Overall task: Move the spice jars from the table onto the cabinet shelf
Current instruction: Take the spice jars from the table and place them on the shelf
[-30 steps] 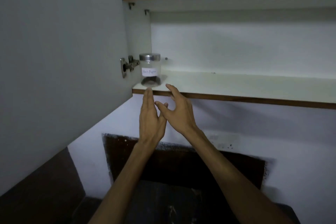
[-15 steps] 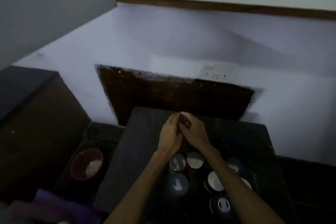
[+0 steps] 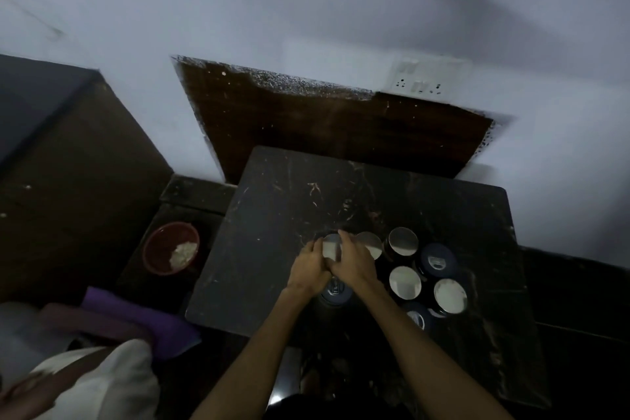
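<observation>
Both hands — left, right — grip clamped around a silver-lidded spice jar on the dark desk, leftmost of the cluster.

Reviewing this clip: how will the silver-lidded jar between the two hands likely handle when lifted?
The jar looks small and rigid, cupped by the left hand and right hand, so probably light. Its smooth lid suggests a slippery grip. Neighbouring jars stand close, so nudging one is possible.

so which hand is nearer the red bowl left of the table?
Left. The left hand is on the side of the silver-lidded jar facing the red bowl; the right hand is on the jar's far side.
</observation>
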